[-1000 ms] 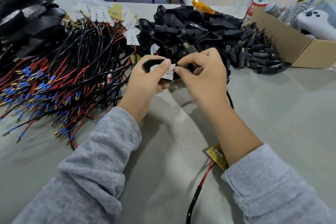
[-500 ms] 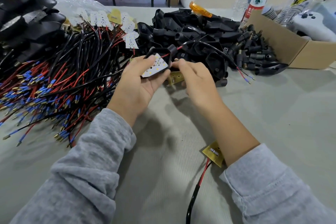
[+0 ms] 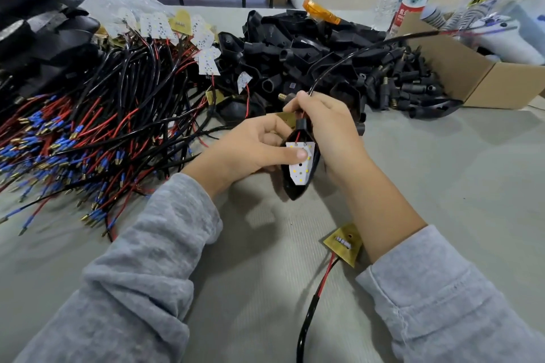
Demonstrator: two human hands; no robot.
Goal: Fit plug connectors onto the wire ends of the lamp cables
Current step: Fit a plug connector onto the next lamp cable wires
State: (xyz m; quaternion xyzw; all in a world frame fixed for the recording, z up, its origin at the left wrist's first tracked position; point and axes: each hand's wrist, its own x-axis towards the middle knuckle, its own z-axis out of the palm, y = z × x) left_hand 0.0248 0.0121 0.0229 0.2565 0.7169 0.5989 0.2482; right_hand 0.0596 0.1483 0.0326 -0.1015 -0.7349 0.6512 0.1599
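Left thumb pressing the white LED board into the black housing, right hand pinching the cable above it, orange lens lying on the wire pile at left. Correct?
Not quite. The head view shows the orange lens on top of the heap of black housings, not on the wire pile. The rest holds: left hand thumb presses the white LED board into the black housing, right hand pinches the cable.
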